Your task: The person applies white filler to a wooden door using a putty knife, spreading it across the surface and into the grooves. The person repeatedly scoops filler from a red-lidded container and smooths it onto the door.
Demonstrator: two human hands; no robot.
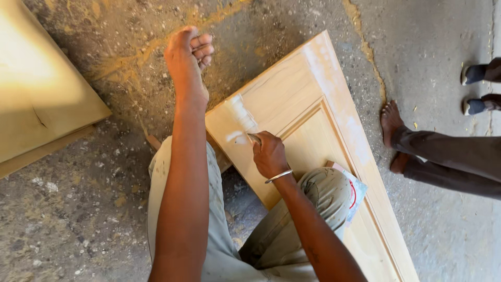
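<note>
right hand (pixel 270 154): clenched around a small flat tool (pixel 254 138), pressing its tip onto the door panel near the corner of the frame; thin metal bangle (pixel 278 175) on the wrist.
flat tool: mostly hidden in the fist, only a short dull end showing; cannot tell its exact kind.
left hand (pixel 189 57): raised above the floor, fingers curled into a loose fist, grasping nothing visible, well apart from the panel.
door panel (pixel 308 120): pale wooden door lying flat on the concrete floor (pixel 78 209), whitish smears along the upper rail and beside the tool.
knee (pixel 323 190): in light trousers, resting on the panel's recessed field.
paper packet (pixel 355 190): lying on the panel, partly under the knee.
board (pixel 36 89): light wood, at left, apart from the panel.
another person's bare foot (pixel 390 121): just beside the panel's right edge, dark trouser leg behind it.
</note>
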